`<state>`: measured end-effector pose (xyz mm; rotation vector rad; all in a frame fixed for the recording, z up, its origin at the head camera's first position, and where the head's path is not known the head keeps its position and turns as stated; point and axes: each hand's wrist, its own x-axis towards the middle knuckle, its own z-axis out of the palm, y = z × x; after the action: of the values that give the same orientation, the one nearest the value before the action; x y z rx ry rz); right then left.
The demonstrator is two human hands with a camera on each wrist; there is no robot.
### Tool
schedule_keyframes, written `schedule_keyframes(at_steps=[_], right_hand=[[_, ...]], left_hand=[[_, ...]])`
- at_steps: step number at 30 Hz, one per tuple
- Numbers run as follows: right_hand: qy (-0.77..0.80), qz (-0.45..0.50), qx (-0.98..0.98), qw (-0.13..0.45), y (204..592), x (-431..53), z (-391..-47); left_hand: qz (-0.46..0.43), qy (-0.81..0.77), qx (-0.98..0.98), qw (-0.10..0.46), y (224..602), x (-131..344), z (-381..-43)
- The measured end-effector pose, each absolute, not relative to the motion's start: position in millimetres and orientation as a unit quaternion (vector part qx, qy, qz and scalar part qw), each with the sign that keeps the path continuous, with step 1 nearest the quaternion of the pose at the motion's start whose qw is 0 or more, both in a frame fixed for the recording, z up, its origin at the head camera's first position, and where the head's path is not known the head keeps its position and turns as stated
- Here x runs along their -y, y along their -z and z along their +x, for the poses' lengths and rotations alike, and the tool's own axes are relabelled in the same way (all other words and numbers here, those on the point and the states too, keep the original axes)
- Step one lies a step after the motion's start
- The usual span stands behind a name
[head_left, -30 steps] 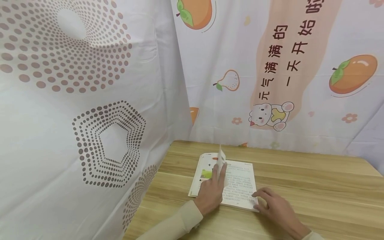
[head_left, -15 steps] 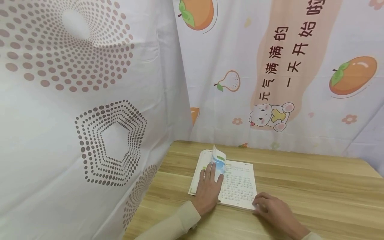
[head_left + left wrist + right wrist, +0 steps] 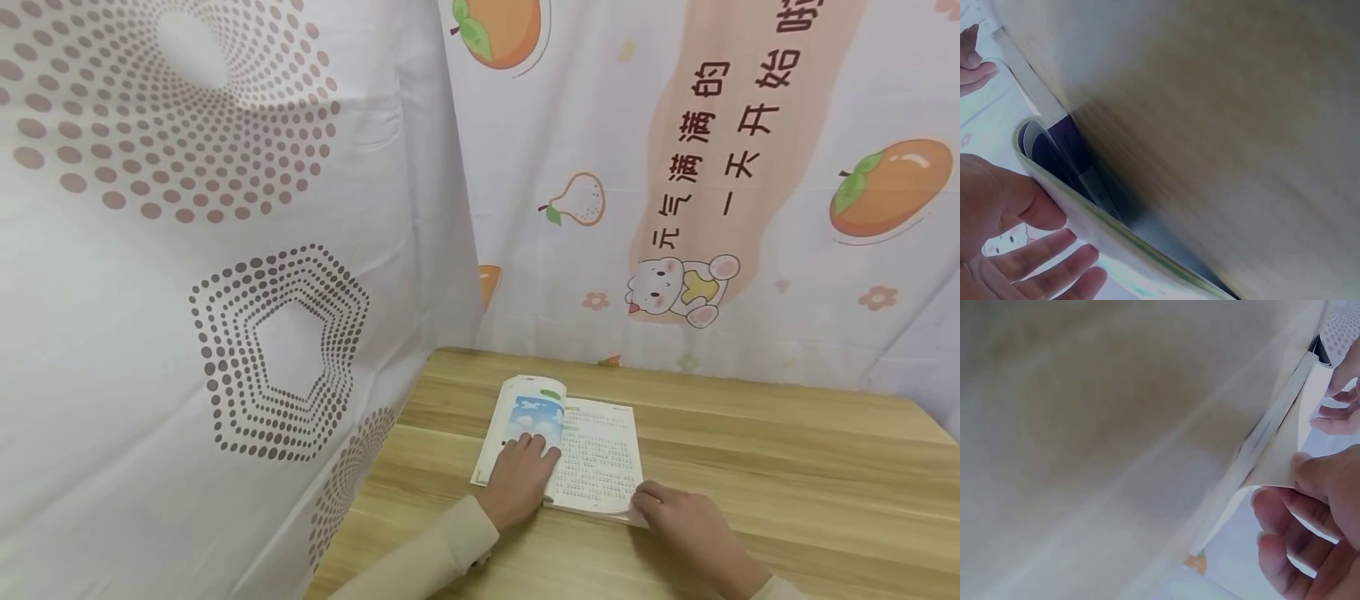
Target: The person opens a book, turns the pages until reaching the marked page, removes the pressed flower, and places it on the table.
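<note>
An open book lies on the wooden table, a blue sky picture on its left page and dense rows of small print on its right page. My left hand rests on the left page near the spine, fingers relaxed and spread in the left wrist view, where the book's bent-over pages curve at the fingertips. At the lower right corner, my right hand pinches a lifted page between thumb and index finger; the other fingers curl loosely below it.
The wooden table stretches to the right of the book. Behind it hangs a white cloth printed with fruit and characters. A dotted white cloth closes off the left side.
The turning page has gone over to the left and lies under my left hand, showing the sky picture. My right hand now lifts the right page's lower corner.
</note>
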<state>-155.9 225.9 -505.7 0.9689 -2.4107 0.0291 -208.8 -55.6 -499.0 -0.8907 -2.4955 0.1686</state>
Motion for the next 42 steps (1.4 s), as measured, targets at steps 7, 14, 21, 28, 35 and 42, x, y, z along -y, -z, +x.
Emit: schedule_keyframes(at_steps=[7, 14, 21, 28, 35, 42], right_hand=[[-0.027, 0.359, 0.887, 0.29, 502.1, -226.5, -157.3], [-0.09, 0.346, 0.889, 0.287, 504.8, -230.6, -156.2], [-0.128, 0.301, 0.902, 0.281, 505.2, -228.2, -155.9], [-0.177, 0.255, 0.918, 0.246, 500.8, -224.5, -152.3], [-0.228, 0.194, 0.931, 0.21, 494.1, -221.3, -150.4], [-0.183, 0.231, 0.914, 0.28, 497.8, -221.5, -155.1]], left_hand=[[-0.337, -0.057, 0.912, 0.226, 498.3, 55.6, -209.6], [-0.356, -0.044, 0.9, 0.246, 498.3, 56.0, -209.1], [-0.367, -0.04, 0.891, 0.263, 501.6, 52.4, -207.8], [-0.36, -0.06, 0.899, 0.241, 507.4, 48.6, -205.1], [-0.363, -0.076, 0.891, 0.262, 503.2, 48.9, -203.3], [-0.359, -0.076, 0.898, 0.242, 503.9, 48.6, -204.8]])
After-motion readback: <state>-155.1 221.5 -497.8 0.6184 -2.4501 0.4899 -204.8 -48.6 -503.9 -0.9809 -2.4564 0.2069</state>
